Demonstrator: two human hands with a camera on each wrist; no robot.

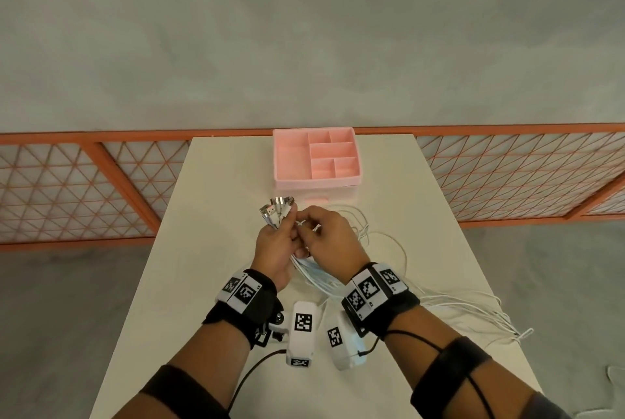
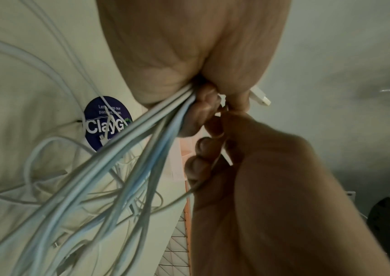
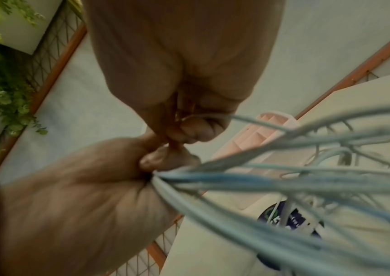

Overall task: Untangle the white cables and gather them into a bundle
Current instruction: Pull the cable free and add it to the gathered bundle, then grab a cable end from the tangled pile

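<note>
White cables (image 1: 378, 242), pink organiser (image 1: 316, 158)

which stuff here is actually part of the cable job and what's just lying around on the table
Part of the job:
- white cables, plug ends gathered in the left hand
- right hand, pinching one cable beside that bunch
- loose cable lengths trailing over the table

Just lying about:
- pink organiser tray, its compartments look empty
- round blue sticker on the table

hands (image 1: 297, 242) raised, touching (fingers curled) — wrists strapped
</note>
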